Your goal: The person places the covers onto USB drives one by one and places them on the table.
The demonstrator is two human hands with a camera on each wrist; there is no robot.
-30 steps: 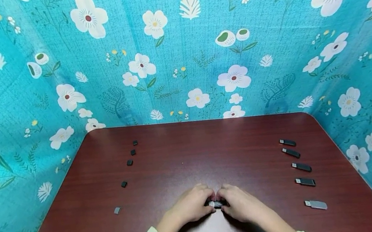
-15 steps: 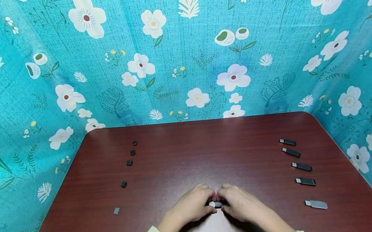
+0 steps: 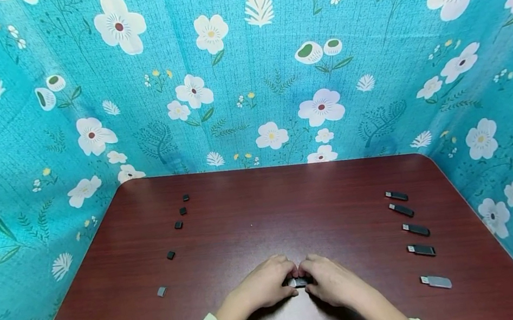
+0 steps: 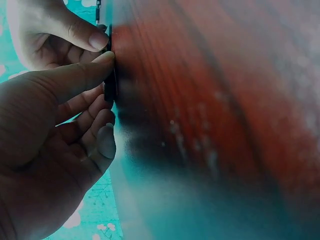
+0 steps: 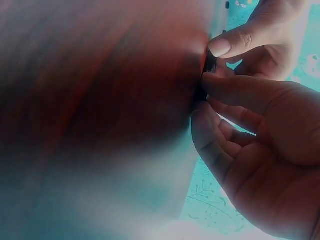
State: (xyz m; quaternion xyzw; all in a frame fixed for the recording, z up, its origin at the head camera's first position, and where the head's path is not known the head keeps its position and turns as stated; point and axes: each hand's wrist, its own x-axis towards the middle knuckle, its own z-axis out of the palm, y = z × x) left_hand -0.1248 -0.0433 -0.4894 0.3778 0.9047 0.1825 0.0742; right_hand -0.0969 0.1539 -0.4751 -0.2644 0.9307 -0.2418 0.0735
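Observation:
Near the front middle of the table, my left hand (image 3: 269, 283) and right hand (image 3: 329, 279) meet over a small black-and-silver USB flash drive (image 3: 297, 282). The left thumb and fingers pinch its left end, while those of the right hand pinch its right end. In the left wrist view the dark drive (image 4: 110, 90) shows edge-on between the fingers, low against the tabletop. The right wrist view shows a dark strip of the drive (image 5: 201, 95) under the fingertips. Most of the drive is hidden by the fingers, and whether its cap is on cannot be told.
On the right of the brown table (image 3: 263, 208) lies a column of several uncapped USB flash drives, the nearest drive (image 3: 436, 282) silver-grey. A column of small caps runs down the left, the nearest cap (image 3: 162, 291) grey. A floral turquoise curtain (image 3: 248, 101) surrounds the table's back and sides.
Both hands stay in place, still pinching the USB flash drive. Its visible middle shows slightly more silver on top than a second ago. The rows at the sides are unchanged.

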